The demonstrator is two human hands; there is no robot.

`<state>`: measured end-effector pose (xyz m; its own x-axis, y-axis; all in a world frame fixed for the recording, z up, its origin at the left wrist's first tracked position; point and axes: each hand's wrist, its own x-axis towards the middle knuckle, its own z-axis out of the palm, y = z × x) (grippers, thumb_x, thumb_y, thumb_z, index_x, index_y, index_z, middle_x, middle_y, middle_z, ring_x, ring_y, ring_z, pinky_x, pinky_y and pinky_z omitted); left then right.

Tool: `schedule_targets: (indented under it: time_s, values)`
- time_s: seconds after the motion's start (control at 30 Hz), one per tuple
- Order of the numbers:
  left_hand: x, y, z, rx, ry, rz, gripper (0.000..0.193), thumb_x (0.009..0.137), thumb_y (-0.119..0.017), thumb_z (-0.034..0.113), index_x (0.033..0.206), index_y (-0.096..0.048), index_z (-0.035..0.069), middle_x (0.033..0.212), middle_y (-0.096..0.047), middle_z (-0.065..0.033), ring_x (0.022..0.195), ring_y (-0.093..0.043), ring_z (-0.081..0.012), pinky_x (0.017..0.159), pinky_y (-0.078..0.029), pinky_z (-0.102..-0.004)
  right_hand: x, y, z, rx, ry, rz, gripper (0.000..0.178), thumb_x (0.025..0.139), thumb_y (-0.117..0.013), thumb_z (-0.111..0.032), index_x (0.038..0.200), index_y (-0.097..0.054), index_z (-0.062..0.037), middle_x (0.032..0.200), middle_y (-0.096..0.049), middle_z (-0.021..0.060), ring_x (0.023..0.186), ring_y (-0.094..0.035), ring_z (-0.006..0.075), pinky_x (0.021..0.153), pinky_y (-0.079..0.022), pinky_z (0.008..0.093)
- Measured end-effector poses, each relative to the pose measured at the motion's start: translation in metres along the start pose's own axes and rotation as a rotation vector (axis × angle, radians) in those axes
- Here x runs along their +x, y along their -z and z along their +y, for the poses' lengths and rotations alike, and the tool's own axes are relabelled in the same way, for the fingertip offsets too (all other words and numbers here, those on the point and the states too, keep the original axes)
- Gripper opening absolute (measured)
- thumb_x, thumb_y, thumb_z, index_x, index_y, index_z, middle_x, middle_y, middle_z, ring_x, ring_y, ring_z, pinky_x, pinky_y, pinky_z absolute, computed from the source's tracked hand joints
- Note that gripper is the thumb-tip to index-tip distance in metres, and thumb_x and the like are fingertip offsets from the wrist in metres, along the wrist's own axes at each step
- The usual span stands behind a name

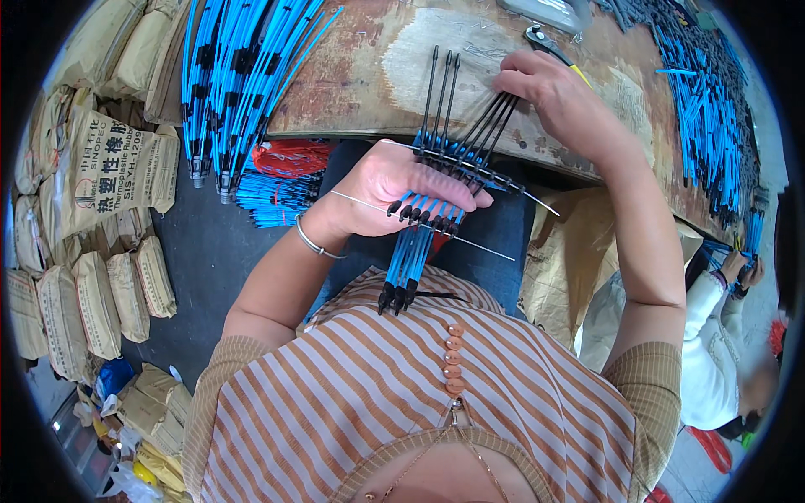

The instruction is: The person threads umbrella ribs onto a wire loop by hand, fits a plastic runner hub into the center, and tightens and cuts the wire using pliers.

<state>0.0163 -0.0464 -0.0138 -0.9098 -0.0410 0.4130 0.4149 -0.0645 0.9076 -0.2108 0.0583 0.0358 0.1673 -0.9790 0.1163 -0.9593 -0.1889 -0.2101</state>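
Observation:
My left hand [387, 189] is closed round a bundle of thin blue rods [407, 256] with black joints and black ends. Two thin metal wires pass crosswise by the joints, the lower wire [482, 248] sticking out to the right. Beyond that hand, slim black rods [438, 96] fan out over the table edge, some pointing up and others slanting right. At the tips of the slanting ones, my right hand [553, 94] has its thumb and fingers pinched together. The exact grip is partly hidden by the fingers.
Pliers [560, 54] and loose wires lie on the worn wooden table [352, 84]. Blue rod bundles [235, 84] hang at its left edge; a pile [700, 126] covers its right side. Sacks [101, 293] are stacked left. Another person [713, 335] handles blue rods at right.

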Motion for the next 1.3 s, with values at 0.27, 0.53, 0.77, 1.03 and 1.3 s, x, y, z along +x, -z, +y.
schedule_targets:
  time_s: [0.27,0.53,0.77,1.03,1.3]
  values:
    - [0.002,0.000,-0.002,-0.036,0.013,-0.015,0.021,0.075,-0.065,0.008,0.094,-0.066,0.002,0.094,-0.067,-0.0148,0.088,-0.066,-0.0247,0.079,-0.051,-0.0305,0.005,-0.004,0.005,-0.022,0.048,0.031,0.022,0.072,-0.049,0.005,0.091,-0.056,-0.0033,0.093,-0.054,0.0114,0.092,-0.054,0.0299,0.079,-0.045,0.0356]
    - [0.002,-0.002,-0.002,-0.037,0.031,0.014,0.016,0.077,-0.065,0.008,0.092,-0.067,0.004,0.094,-0.067,-0.0135,0.087,-0.066,-0.0248,0.079,-0.052,-0.0312,0.016,-0.006,0.006,-0.030,0.040,-0.008,0.025,0.074,-0.047,0.004,0.095,-0.057,-0.0046,0.097,-0.054,0.0110,0.093,-0.054,0.0297,0.081,-0.045,0.0360]
    - [0.002,0.000,-0.003,-0.028,0.008,0.001,0.015,0.077,-0.065,0.008,0.091,-0.067,0.005,0.094,-0.068,-0.0120,0.085,-0.066,-0.0248,0.077,-0.052,-0.0305,0.029,-0.009,-0.003,-0.207,0.032,-0.100,0.032,0.081,-0.040,-0.001,0.109,-0.052,-0.0076,0.098,-0.052,0.0102,0.095,-0.054,0.0290,0.081,-0.045,0.0367]
    - [-0.005,-0.011,0.043,0.274,0.028,-0.167,0.018,0.077,-0.064,0.010,0.095,-0.068,0.006,0.092,-0.067,-0.0122,0.080,-0.066,-0.0240,0.072,-0.053,-0.0319,0.017,-0.002,-0.026,0.002,-0.004,-0.101,0.034,0.075,-0.047,0.007,0.106,-0.051,-0.0060,0.097,-0.052,0.0110,0.093,-0.055,0.0307,0.079,-0.046,0.0356]
    - [-0.069,-0.072,0.042,0.529,-0.205,-0.332,0.023,0.078,-0.063,0.007,0.100,-0.065,-0.001,0.095,-0.066,-0.0152,0.090,-0.064,-0.0225,0.083,-0.050,-0.0305,-0.056,-0.065,-0.092,0.543,0.145,-0.052,0.038,0.068,-0.054,0.011,0.104,-0.050,-0.0034,0.100,-0.055,0.0131,0.092,-0.056,0.0330,0.079,-0.046,0.0369]
